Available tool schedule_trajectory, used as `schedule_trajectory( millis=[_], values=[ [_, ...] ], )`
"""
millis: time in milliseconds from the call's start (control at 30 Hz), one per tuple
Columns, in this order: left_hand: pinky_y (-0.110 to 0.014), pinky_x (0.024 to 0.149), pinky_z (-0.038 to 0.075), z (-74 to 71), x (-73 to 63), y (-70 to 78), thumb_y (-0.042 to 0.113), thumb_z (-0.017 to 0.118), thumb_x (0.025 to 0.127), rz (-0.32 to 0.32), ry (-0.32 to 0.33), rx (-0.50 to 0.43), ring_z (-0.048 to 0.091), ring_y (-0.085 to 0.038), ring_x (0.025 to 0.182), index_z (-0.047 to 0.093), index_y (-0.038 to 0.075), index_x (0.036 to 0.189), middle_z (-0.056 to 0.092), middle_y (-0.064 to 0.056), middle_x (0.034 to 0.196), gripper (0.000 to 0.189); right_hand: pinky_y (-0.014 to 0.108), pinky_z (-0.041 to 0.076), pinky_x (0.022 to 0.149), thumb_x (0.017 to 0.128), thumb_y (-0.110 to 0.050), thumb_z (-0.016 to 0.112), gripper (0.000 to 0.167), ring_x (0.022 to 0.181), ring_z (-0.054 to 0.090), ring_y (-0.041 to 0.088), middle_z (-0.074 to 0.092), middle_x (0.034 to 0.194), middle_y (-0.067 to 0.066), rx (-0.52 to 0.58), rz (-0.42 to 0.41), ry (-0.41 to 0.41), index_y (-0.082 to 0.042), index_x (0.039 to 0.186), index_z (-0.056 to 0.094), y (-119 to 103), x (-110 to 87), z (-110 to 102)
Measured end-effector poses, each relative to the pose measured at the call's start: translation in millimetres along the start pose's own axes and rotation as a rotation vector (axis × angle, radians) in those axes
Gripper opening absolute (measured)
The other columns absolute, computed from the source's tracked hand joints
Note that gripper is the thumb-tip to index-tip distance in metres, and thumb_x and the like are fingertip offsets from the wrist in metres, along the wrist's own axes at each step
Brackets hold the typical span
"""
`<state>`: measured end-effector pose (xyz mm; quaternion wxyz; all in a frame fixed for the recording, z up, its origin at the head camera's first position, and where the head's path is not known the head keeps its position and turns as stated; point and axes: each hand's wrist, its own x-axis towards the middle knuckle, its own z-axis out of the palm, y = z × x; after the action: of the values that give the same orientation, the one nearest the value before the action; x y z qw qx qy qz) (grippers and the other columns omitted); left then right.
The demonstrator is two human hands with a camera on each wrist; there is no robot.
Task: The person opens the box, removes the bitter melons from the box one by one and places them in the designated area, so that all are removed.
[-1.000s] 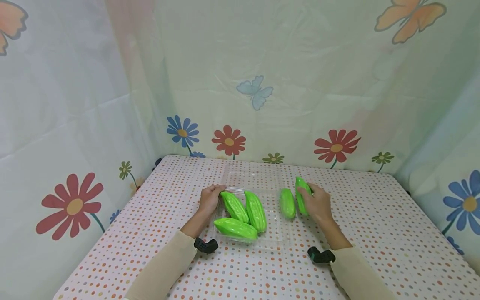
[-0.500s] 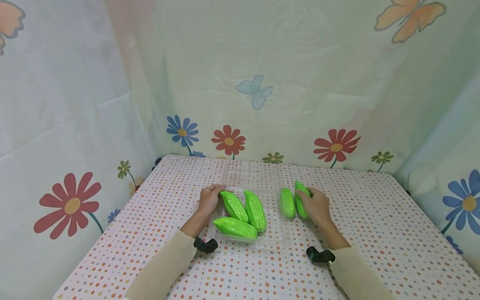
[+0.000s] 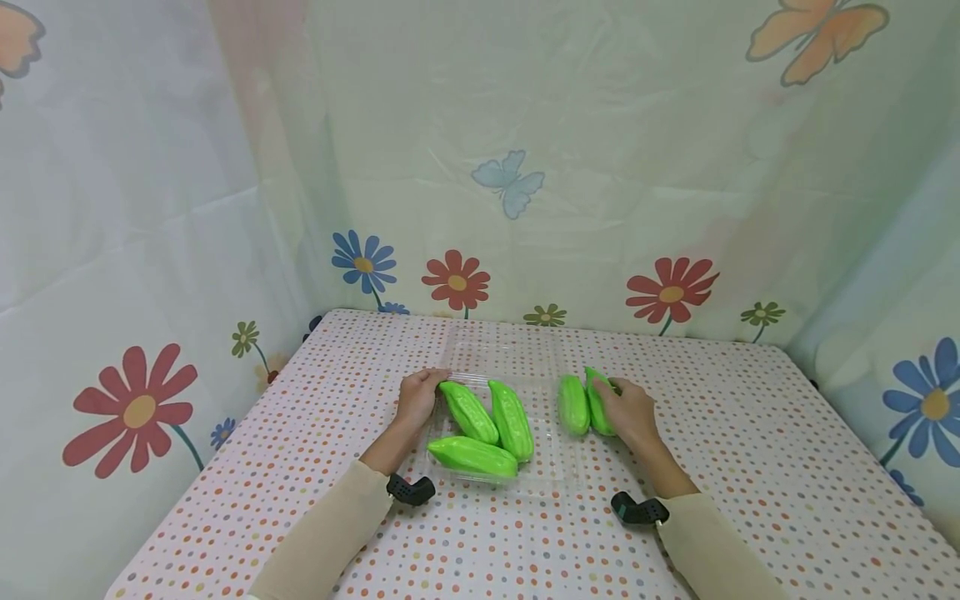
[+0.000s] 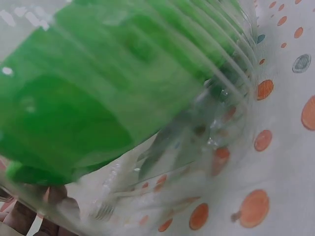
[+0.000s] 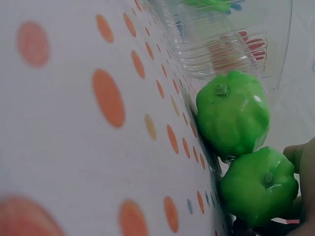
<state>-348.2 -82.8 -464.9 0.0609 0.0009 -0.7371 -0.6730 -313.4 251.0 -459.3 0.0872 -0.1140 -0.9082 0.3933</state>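
Observation:
Three bright green bitter gourds lie inside a clear plastic clamshell box whose lid is folded back. My left hand pinches the left rim of the box near its hinge; in the left wrist view its fingertips show below a gourd seen through the clear wall. To the right of the box, my right hand grips another bitter gourd. That gourd stands against a further bitter gourd, which lies between it and the box, and the right wrist view shows the two side by side, stem ends toward the camera.
The table is covered by a dotted cloth. Behind the box's raised lid hangs a curtain printed with flowers and butterflies, which also closes off both sides. Each wrist wears a black camera.
My right hand has lowered its bitter gourd and shifted it a little left, up against the neighbouring gourd. The left hand and the box have stayed put.

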Motion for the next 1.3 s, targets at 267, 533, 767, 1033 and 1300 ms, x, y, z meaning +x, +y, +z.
schedule_trajectory(
  millis=[267, 533, 767, 1033, 1300],
  values=[
    [-0.024, 0.081, 0.052, -0.6, -1.5, 1.4, 0.021, 0.056, 0.104, -0.023, -0.008, 0.003, 0.064, -0.015, 0.098, 0.071, -0.004, 0.12, 0.072, -0.015, 0.115, 0.033, 0.061, 0.042, 0.107, 0.107, -0.046, 0.039, 0.069, 0.13, 0.048, 0.048, 0.048, 0.143, 0.035, 0.008, -0.015, 0.001, 0.011, 0.147, 0.043, 0.5, 0.3, -1.6],
    [-0.042, 0.11, 0.044, -0.9, -3.3, 1.2, 0.02, 0.056, 0.104, -0.026, -0.052, -0.085, 0.065, -0.027, 0.118, 0.07, -0.007, 0.119, 0.077, -0.016, 0.1, 0.033, 0.059, 0.043, 0.104, 0.108, -0.045, 0.04, 0.066, 0.125, 0.052, 0.046, 0.052, 0.14, 0.033, 0.027, -0.025, 0.021, 0.01, 0.144, 0.047, -0.4, -0.7, -2.1],
    [-0.041, 0.113, 0.04, -0.8, -3.5, 2.4, 0.02, 0.056, 0.104, -0.042, -0.055, -0.107, 0.067, -0.024, 0.115, 0.069, -0.007, 0.118, 0.078, -0.014, 0.098, 0.033, 0.057, 0.046, 0.099, 0.108, -0.041, 0.042, 0.061, 0.118, 0.055, 0.043, 0.056, 0.134, 0.032, 0.046, -0.039, 0.047, 0.009, 0.139, 0.052, -2.5, -2.5, -3.3],
    [-0.041, 0.111, 0.044, -0.7, -1.8, 0.6, 0.018, 0.056, 0.104, -0.026, -0.06, -0.101, 0.065, -0.027, 0.12, 0.069, -0.007, 0.12, 0.078, -0.013, 0.095, 0.032, 0.054, 0.048, 0.092, 0.108, -0.045, 0.04, 0.062, 0.111, 0.058, 0.041, 0.06, 0.129, 0.031, 0.039, -0.054, 0.078, 0.009, 0.135, 0.056, -2.3, -2.3, -3.0],
    [-0.039, 0.109, 0.046, -0.7, -0.9, 0.4, 0.022, 0.058, 0.103, -0.047, -0.053, -0.096, 0.067, -0.021, 0.115, 0.071, -0.004, 0.118, 0.079, -0.009, 0.095, 0.032, 0.054, 0.048, 0.095, 0.107, -0.049, 0.038, 0.067, 0.113, 0.058, 0.039, 0.06, 0.13, 0.029, 0.058, -0.019, 0.089, 0.008, 0.136, 0.056, -3.2, -0.9, -4.1]
  ],
)
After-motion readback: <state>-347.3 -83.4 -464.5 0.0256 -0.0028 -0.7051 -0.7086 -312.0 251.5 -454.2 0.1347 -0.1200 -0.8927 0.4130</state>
